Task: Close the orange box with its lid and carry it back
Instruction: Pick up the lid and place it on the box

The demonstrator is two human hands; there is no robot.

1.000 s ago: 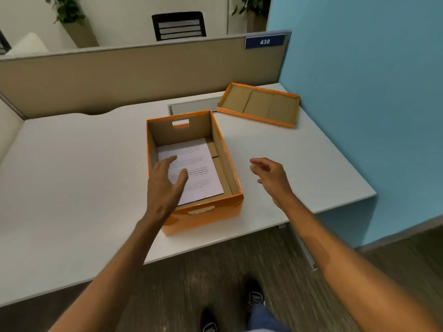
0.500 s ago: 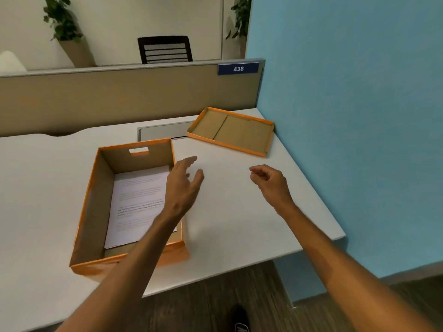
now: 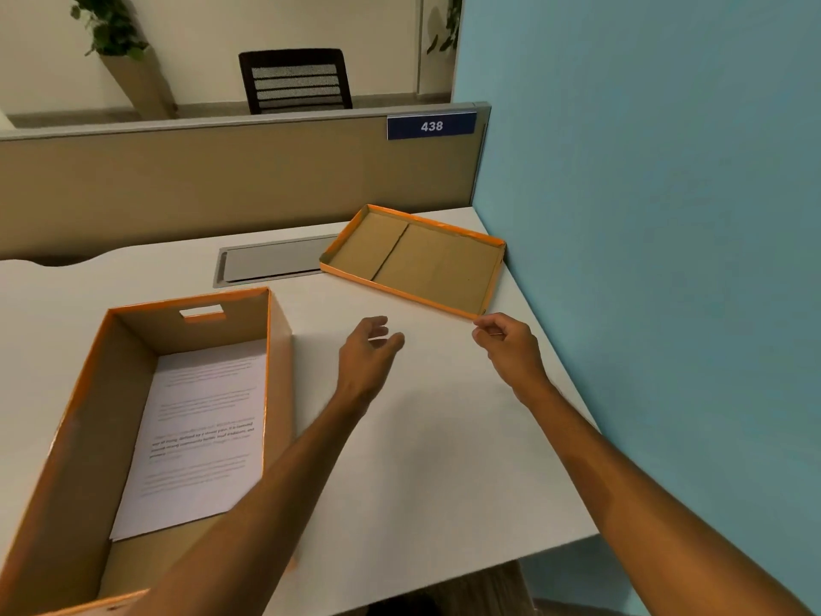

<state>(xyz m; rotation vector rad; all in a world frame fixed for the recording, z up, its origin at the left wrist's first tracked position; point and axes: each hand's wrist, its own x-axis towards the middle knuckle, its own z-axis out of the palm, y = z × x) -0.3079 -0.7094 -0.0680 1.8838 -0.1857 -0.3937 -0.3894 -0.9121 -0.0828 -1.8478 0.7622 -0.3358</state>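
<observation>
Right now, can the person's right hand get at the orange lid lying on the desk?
Probably yes. The right hand is empty, its fingertips right by the near corner of the lid, with only bare desk between them.

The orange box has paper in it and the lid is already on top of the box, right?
Not quite. The orange box does hold paper, but the head view shows it open; the lid lies upside down on the desk by the blue wall, apart from the box.
</observation>
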